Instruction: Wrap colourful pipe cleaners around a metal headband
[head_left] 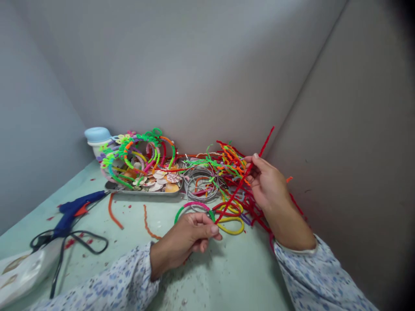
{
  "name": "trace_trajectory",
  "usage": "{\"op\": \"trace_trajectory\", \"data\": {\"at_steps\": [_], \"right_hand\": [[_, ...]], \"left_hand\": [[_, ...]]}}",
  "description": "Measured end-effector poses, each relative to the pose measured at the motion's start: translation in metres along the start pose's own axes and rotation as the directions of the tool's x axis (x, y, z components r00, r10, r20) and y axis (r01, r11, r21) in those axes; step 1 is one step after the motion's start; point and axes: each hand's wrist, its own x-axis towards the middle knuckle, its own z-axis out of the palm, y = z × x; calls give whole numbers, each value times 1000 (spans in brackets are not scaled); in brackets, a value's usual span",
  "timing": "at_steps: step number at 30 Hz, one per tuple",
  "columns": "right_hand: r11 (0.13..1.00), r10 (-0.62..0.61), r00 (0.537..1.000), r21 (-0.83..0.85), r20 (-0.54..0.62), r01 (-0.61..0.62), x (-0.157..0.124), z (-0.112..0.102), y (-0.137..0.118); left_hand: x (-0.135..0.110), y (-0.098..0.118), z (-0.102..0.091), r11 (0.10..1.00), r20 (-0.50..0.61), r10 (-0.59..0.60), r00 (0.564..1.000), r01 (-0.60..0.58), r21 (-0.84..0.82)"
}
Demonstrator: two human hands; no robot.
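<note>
My left hand [189,239] pinches the lower end of a long red pipe cleaner [241,183] next to a headband [193,206] wrapped in green and pink. My right hand [267,183] grips the same red pipe cleaner higher up, and its tip sticks up towards the wall. Under my right hand lies a tangled pile of coloured pipe cleaners [231,166] and yellow loops [231,222]. Bare metal headbands [201,183] lie beside that pile.
A metal tray [142,190] at the back holds decorated headbands and round printed discs. A pale blue-lidded pot [96,138] stands behind it. A blue glue gun [76,211] with a black cord lies at left. Orange pipe cleaner pieces [114,214] lie on the green table. Grey walls close in.
</note>
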Motion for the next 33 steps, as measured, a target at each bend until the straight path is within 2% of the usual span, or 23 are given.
{"op": "trace_trajectory", "data": {"at_steps": [5, 11, 16, 19, 22, 26, 29, 33], "right_hand": [[1000, 10, 1000, 18, -11, -10, 1, 0, -1], [1000, 12, 1000, 16, -13, -12, 1, -1, -3], [999, 27, 1000, 23, -3, -27, 1, -1, -2], [995, 71, 997, 66, 7, -71, 3, -4, 1], [974, 162, 986, 151, 49, -167, 6, -7, 3], [941, 247, 966, 218, 80, -258, 7, -8, 2], [959, 205, 978, 189, 39, -209, 5, -6, 0], [996, 46, 999, 74, -1, -46, 0, -1, -2]], "left_hand": [[-2, -2, 0, 996, -17, 65, 998, -64, 63], [-2, 0, 2, 979, 21, 57, 998, -60, 194], [-5, 4, 5, 970, 119, 60, 991, -86, 229], [-10, 5, 7, 984, 206, 52, 977, -85, 156], [-15, 6, 8, 997, 283, 73, 956, -75, -4], [-19, 7, 9, 976, 342, 60, 938, 17, -219], [-16, 7, 8, 981, 303, 34, 952, 27, -195], [-12, 5, 5, 996, 211, -4, 977, 23, -89]]}}
